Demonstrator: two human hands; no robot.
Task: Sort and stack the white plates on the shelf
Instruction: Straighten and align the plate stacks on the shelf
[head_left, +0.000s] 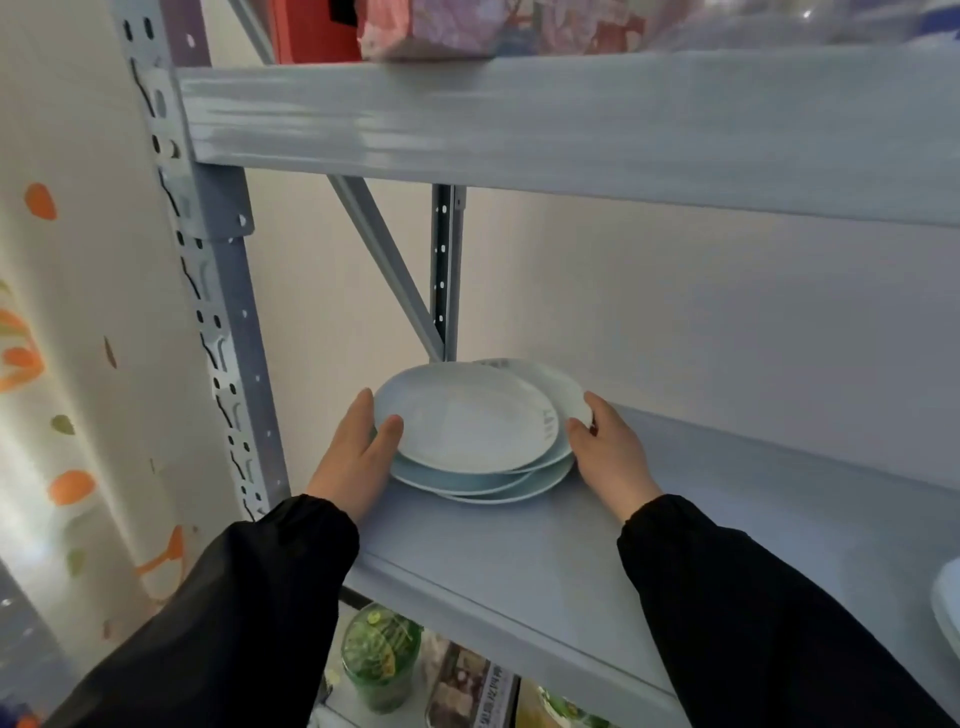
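Plates (467, 421) overhang unevenly as our left hand (358, 457) and right hand (610, 454) grip opposite rims, lower plates mostly hidden, shelf (519, 561) open rightward.

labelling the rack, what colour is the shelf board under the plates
Pale grey-blue; the shelf board under the plates shows best in the head view.

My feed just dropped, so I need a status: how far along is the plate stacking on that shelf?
Done: several white plates sit in one stack in the back left corner of the shelf. In hand: the left hand and right hand grip the stack's opposite sides; its plates lie offset, not squared. Left: aligning them, and at least one separate plate lies at the shelf's right edge.
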